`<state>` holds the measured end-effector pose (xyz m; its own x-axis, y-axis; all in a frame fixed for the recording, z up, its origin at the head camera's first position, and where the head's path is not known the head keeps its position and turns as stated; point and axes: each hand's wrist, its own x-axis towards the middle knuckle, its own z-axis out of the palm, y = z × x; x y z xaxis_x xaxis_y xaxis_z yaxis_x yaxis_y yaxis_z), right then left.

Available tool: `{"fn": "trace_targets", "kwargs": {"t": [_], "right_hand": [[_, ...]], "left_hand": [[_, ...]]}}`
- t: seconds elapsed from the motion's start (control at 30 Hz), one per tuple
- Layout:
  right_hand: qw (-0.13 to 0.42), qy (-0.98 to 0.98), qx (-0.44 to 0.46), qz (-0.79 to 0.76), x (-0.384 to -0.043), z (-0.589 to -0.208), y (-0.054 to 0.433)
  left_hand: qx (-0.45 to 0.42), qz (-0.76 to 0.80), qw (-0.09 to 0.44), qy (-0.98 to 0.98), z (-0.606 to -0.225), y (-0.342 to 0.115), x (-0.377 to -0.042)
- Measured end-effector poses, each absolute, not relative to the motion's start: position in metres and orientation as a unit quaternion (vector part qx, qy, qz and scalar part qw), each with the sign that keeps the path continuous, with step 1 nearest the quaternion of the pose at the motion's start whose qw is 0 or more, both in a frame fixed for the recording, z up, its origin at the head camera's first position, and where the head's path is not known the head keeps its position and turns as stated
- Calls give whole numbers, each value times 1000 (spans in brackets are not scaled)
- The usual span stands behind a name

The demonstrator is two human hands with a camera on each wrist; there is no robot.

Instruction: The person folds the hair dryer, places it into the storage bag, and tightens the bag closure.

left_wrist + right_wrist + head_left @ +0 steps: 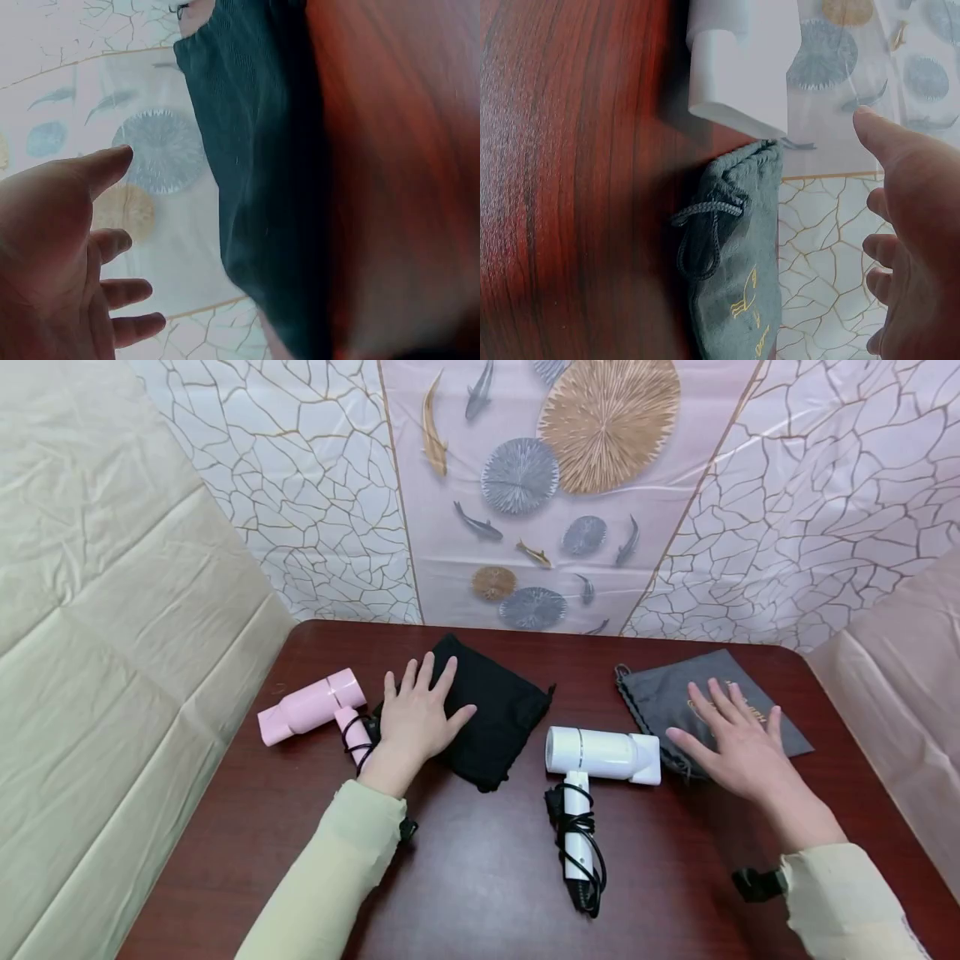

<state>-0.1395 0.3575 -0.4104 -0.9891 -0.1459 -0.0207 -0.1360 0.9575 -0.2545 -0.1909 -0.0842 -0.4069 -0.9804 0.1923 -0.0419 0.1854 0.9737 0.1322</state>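
Observation:
My left hand (417,717) is spread flat above the black cloth pouch (498,714), its fingers straight and holding nothing. In the left wrist view, a gap shows between the palm and that pouch. Over the grey drawstring pouch (675,693), printed with gold lettering, hovers my right hand (738,747), fingers spread and likewise holding nothing. The right wrist view shows the pouch's grey cord (709,214) and gathered mouth. Between the hands lies a white hair dryer (611,753), its black cord (581,835) wound around the handle. Left of my left hand is a pink hair dryer (311,706), its handle partly hidden.
Everything lies on a dark reddish wooden table (472,877). A patterned curtain (315,468) hangs behind the far edge. Pale quilted cloth (97,635) walls the left side, and similar cloth (900,668) walls the right.

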Motion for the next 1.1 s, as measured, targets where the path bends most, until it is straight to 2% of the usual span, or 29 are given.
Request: {"fn": "trace_targets", "kwargs": {"t": [0.53, 0.83, 1.1], "right_hand": [[30, 983, -121, -135, -135, -394, 326], [43, 978, -154, -136, -133, -385, 307], [71, 972, -168, -147, -131, -377, 297]], "left_hand": [[132, 42, 30, 990, -382, -140, -205], [135, 37, 52, 989, -372, -178, -207], [139, 48, 58, 987, -369, -214, -203]]}}
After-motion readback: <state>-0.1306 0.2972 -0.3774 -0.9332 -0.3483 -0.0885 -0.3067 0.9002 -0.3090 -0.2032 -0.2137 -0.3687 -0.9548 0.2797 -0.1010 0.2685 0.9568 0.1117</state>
